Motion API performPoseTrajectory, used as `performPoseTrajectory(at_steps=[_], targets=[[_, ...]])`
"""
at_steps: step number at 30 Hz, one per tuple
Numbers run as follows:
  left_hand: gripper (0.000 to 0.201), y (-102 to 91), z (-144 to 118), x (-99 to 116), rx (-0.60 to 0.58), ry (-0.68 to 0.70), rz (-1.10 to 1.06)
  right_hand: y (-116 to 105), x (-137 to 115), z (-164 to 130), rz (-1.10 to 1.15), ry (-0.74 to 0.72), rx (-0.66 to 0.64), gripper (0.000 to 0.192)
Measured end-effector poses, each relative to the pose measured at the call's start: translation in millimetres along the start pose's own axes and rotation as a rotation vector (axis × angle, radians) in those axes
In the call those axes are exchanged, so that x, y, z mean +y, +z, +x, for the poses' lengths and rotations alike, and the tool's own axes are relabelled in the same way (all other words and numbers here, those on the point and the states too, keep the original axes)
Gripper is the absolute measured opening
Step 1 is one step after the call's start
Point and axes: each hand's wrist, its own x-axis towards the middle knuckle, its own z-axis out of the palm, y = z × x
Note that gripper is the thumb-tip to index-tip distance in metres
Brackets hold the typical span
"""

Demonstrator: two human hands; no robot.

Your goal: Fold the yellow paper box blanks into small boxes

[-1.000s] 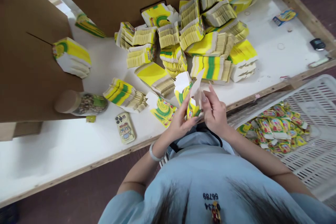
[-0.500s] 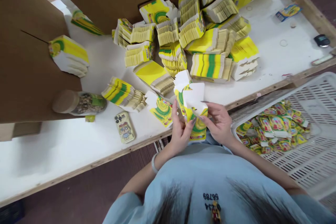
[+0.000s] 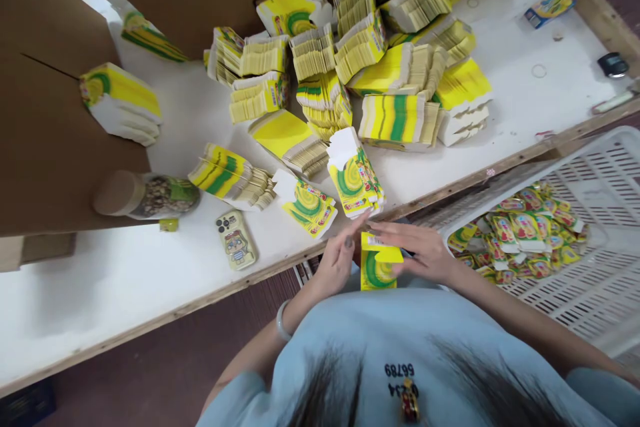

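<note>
I hold a small yellow-and-green carton (image 3: 379,265), folded into a box, close to my chest just below the table edge. My left hand (image 3: 339,260) grips its left side. My right hand (image 3: 419,251) lies flat across its top flap. Just above my hands, a short stack of flat cartons (image 3: 356,177) with a green swirl stands on the white table (image 3: 125,280), with another flat carton (image 3: 307,205) to its left.
Many bundles of flat yellow cartons (image 3: 380,67) are heaped at the table's middle. A white slatted crate (image 3: 590,267) at right holds several small yellow packets (image 3: 520,233). A phone (image 3: 236,249), a jar on its side (image 3: 145,195) and brown cardboard walls (image 3: 50,113) lie left.
The carton's white flaps stood open above the table; now they are folded down and the box has dropped toward my chest. My right hand has moved onto its top.
</note>
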Motion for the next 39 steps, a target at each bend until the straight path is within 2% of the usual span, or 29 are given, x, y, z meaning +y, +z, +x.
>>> performPoseTrajectory(at_steps=[2, 6, 8, 11, 14, 16, 18, 19, 21, 23, 25, 27, 29, 30, 32, 37, 39], targets=[[0.056, -4.4, 2, 6, -0.008, -0.062, -0.023, -3, -3, 1, 0.043, 0.047, -0.005, 0.043], [0.054, -8.6, 7, 15, 0.008, -0.080, -0.015, 5, -11, 3, 0.260, 0.402, -0.024, 0.047], [0.052, -8.7, 8, 17, 0.012, -0.076, -0.008, 8, -14, 4, 0.386, 0.487, -0.049, 0.050], [0.050, -8.9, 7, 18, 0.024, -0.074, 0.010, 4, -15, 7, 0.466, 0.525, -0.043, 0.048], [0.051, -11.8, 1, 20, 0.020, -0.029, 0.091, -2, -13, 11, 0.601, 0.533, -0.179, 0.058], [0.052, -16.8, -1, 22, -0.057, 0.016, 0.180, -4, -11, 13, 0.683, 0.524, -0.257, 0.059], [0.050, -25.8, 4, 26, -0.150, 0.074, 0.265, -8, -10, 11, 0.672, 0.532, -0.204, 0.051], [0.048, -32.2, 12, 28, -0.160, 0.119, 0.307, -14, -10, 7, 0.622, 0.545, -0.135, 0.046], [0.040, -49.0, 41, 30, -0.062, 0.230, 0.403, -38, -7, -9, 0.433, 0.579, 0.027, 0.043], [0.033, -69.4, 84, 31, 0.204, 0.308, 0.524, -77, -2, -37, 0.121, 0.618, 0.157, 0.046], [0.049, -88.8, 131, 30, 0.386, 0.308, 0.651, -122, 4, -69, -0.344, 0.700, 0.208, 0.046], [0.066, -102.1, 171, 31, 0.401, 0.254, 0.757, -155, 8, -96, -0.820, 0.760, 0.266, 0.055], [0.063, -107.4, 194, 33, 0.347, 0.227, 0.834, -168, 9, -109, -1.090, 0.785, 0.317, 0.068], [0.058, -107.5, 199, 35, 0.323, 0.228, 0.870, -167, 8, -107, -1.134, 0.776, 0.350, 0.071], [0.044, -105.3, 202, 38, 0.289, 0.246, 0.941, -154, 6, -91, -1.112, 0.705, 0.413, 0.067], [0.021, -107.0, 198, 43, 0.155, 0.253, 1.052, -102, 4, -14, -0.906, 0.400, 0.476, 0.048], [0.023, -112.3, 197, 46, 0.101, 0.283, 1.079, -82, 8, 18, -0.803, 0.265, 0.469, 0.046]])
